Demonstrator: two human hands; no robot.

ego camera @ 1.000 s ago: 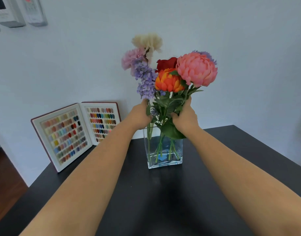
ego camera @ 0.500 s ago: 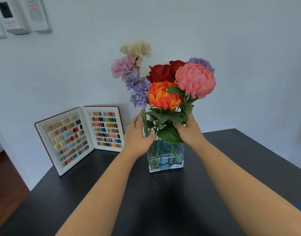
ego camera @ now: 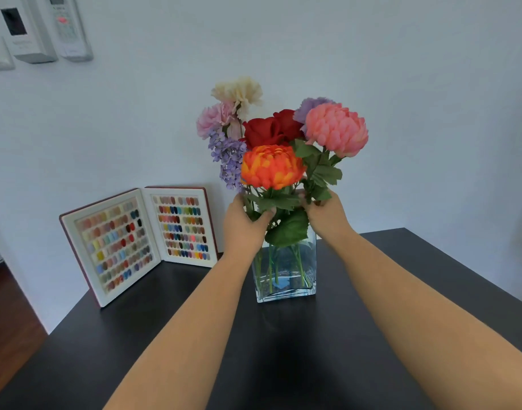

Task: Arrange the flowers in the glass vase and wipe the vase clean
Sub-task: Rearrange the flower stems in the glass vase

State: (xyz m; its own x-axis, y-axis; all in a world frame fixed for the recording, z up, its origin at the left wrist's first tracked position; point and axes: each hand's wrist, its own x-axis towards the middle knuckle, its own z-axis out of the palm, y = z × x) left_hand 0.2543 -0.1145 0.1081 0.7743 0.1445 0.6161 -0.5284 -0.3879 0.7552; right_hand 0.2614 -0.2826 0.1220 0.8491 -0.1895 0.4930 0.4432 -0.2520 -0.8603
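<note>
Green stems and leaves: both hands are in among them, just above the rim of the vase.
Left hand [ego camera: 244, 227]: fingers curled round the stems and leaves on the left side of the bunch, thumb across the front of the foliage; the wrist passes in front of the vase's upper left corner.
Right hand [ego camera: 325, 218]: fingers curled into the leaves on the right side, pinching stems under the pink bloom; the fingertips are hidden in the greenery.
Flowers [ego camera: 271, 166]: bunched upright in the vase, stems down in the water. An orange bloom sits lowest and nearest, a red rose [ego camera: 267, 130] behind it, a large pink bloom [ego camera: 336, 129] to the right with a purple one just behind, a lilac spray [ego camera: 228, 156] to the left, and a pale pink and a cream flower [ego camera: 237, 91] highest at the back left.
Vase [ego camera: 284, 273]: clear square glass, standing upright on the bench between the two forearms, with water in the lower part.
Bench [ego camera: 283, 350]: dark, matte top, set against a white wall.
Sample book [ego camera: 140, 238]: open, standing on the bench against the wall to the left of the vase, apart from it, with rows of small coloured chips on both pages.
Wall [ego camera: 431, 84]: white; control panels [ego camera: 44, 28] are mounted at the upper left.
</note>
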